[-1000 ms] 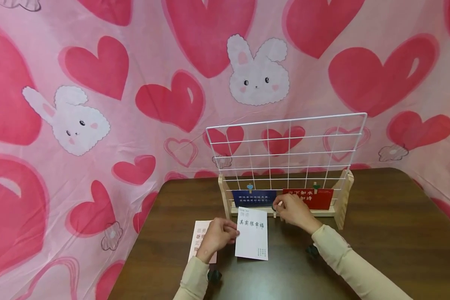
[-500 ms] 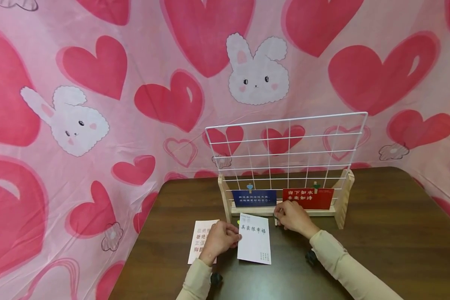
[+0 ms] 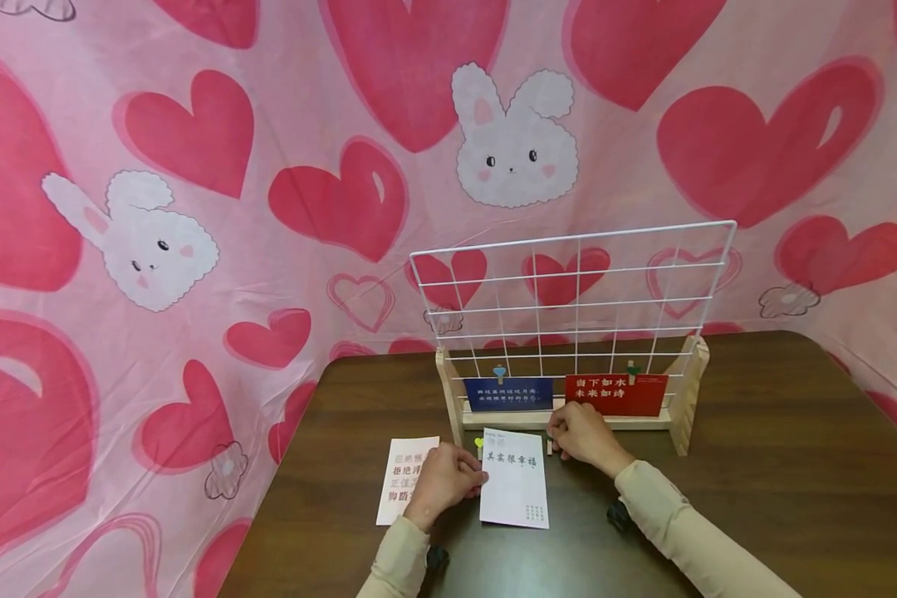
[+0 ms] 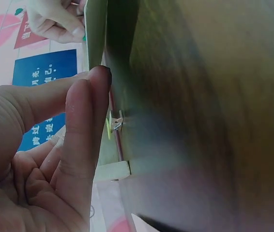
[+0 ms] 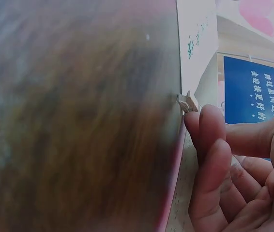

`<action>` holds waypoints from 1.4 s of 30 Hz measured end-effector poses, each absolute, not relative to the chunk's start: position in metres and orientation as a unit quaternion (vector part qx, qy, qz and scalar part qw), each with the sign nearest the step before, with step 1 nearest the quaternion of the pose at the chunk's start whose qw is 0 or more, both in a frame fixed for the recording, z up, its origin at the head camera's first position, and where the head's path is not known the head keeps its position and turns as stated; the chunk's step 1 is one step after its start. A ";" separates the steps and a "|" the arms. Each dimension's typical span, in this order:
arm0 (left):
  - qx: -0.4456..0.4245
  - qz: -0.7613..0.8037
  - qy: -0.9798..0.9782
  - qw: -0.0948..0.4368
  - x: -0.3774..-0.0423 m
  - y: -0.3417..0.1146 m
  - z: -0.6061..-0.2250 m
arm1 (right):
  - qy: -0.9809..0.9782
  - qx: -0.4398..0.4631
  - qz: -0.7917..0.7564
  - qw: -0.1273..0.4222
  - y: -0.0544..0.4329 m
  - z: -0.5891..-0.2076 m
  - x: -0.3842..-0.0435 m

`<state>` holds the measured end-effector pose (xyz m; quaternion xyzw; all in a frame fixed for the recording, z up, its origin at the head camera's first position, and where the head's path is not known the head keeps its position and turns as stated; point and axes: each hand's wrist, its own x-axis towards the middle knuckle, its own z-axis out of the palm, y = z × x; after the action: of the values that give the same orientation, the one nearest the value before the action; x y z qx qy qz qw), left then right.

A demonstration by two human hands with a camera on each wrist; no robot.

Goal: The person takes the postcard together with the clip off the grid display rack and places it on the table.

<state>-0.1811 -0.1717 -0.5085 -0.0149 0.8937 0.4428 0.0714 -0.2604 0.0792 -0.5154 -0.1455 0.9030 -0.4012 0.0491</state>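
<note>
My left hand (image 3: pixel 446 482) pinches the left edge of a white card (image 3: pixel 514 498) with dark green lettering, held upright in front of the rack. The left wrist view shows the card edge-on between thumb and fingers. My right hand (image 3: pixel 586 436), just right of the card's upper corner, pinches a small wooden clothespin (image 5: pixel 189 102) between thumb and finger. Its tips point toward the card's edge. A yellow-topped clothespin (image 3: pixel 479 443) shows at the card's upper left. Behind, a blue card (image 3: pixel 510 395) and a red card (image 3: pixel 643 397) hang clipped to the white wire grid (image 3: pixel 578 291).
Wooden end supports (image 3: pixel 685 407) hold the grid near the back of the brown table (image 3: pixel 792 465). Another pale card (image 3: pixel 390 511) with red lettering lies on the table, partly covered by my left hand. A pink heart-print cloth (image 3: pixel 359 83) hangs behind.
The white card has moved slightly right and down, uncovering the yellow-topped clothespin. My left hand has shifted right with it; my right hand has lowered a little with its clothespin, exposing more red card.
</note>
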 end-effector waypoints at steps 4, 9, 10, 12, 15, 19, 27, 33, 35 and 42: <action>-0.004 0.436 0.898 0.063 -0.180 -0.170 -0.511 | 0.902 -0.150 -0.401 0.051 0.079 -0.515 -0.261; 0.003 0.423 0.904 0.057 -0.179 -0.169 -0.514 | 0.904 -0.159 -0.392 0.060 0.079 -0.515 -0.261; 0.006 0.422 0.905 0.058 -0.180 -0.169 -0.514 | 0.905 -0.158 -0.390 0.062 0.079 -0.515 -0.261; 0.007 0.421 0.905 0.063 -0.180 -0.169 -0.515 | 0.907 -0.156 -0.386 0.063 0.079 -0.516 -0.261; 0.006 0.424 0.903 0.073 -0.180 -0.169 -0.514 | 0.911 -0.156 -0.378 0.060 0.079 -0.516 -0.261; 0.003 0.424 0.902 0.082 -0.180 -0.169 -0.511 | 0.913 -0.158 -0.372 0.059 0.078 -0.517 -0.261; 0.002 0.416 0.904 0.095 -0.180 -0.170 -0.510 | 0.913 -0.155 -0.373 0.062 0.078 -0.517 -0.259; 0.000 0.417 0.904 0.095 -0.178 -0.170 -0.512 | 0.912 -0.153 -0.375 0.061 0.081 -0.518 -0.258; 0.001 0.416 0.904 0.093 -0.178 -0.171 -0.512 | 0.911 -0.151 -0.378 0.061 0.082 -0.518 -0.258; 0.021 0.401 0.914 0.066 -0.179 -0.175 -0.502 | 0.908 -0.149 -0.389 0.054 0.088 -0.510 -0.255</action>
<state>-0.1793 -0.1755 -0.5022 0.0210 0.9137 0.4005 0.0658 -0.2554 0.0877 -0.5096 -0.1490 0.9077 -0.3886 0.0535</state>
